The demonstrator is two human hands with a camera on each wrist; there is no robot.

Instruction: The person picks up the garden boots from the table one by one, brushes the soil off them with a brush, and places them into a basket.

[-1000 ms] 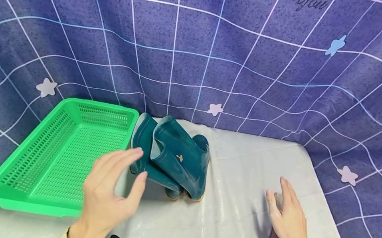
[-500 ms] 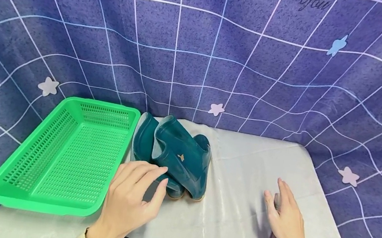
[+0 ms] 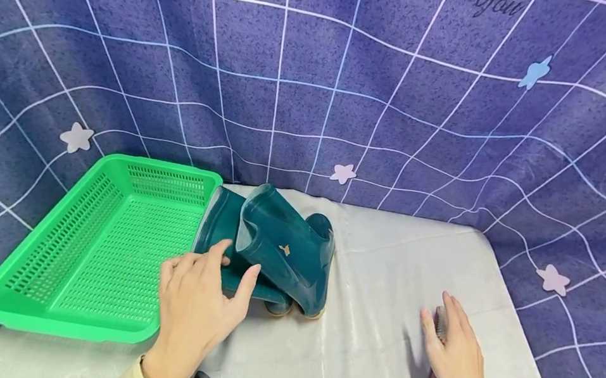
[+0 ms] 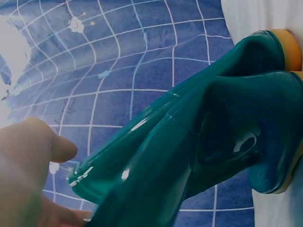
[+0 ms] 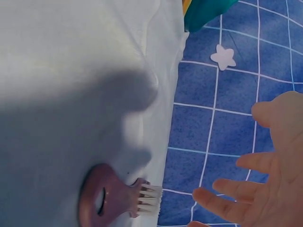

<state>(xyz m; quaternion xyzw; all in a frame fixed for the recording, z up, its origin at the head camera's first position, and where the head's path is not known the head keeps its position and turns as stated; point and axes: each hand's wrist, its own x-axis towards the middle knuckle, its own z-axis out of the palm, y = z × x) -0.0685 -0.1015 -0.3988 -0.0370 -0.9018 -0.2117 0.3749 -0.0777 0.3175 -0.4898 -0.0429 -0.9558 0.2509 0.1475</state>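
My left grip [image 3: 201, 306] is gaping loosely, pinching nothing, boots [image 3: 293, 261] standing right at its fingers; careless nudging could be toppling them. My right grip [image 3: 456, 356] is hovering empty above brush [image 5: 118, 196].

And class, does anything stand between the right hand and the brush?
Nothing visible does: the right hand hovers over the brush, and the right wrist view shows only open space between them.

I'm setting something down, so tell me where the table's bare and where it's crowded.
Bare: white tabletop between boots and right hand, and beyond that hand to the curtain; inside the green basket too. Crowded: where basket, boots and left hand bunch together. A brush lies by the right hand.
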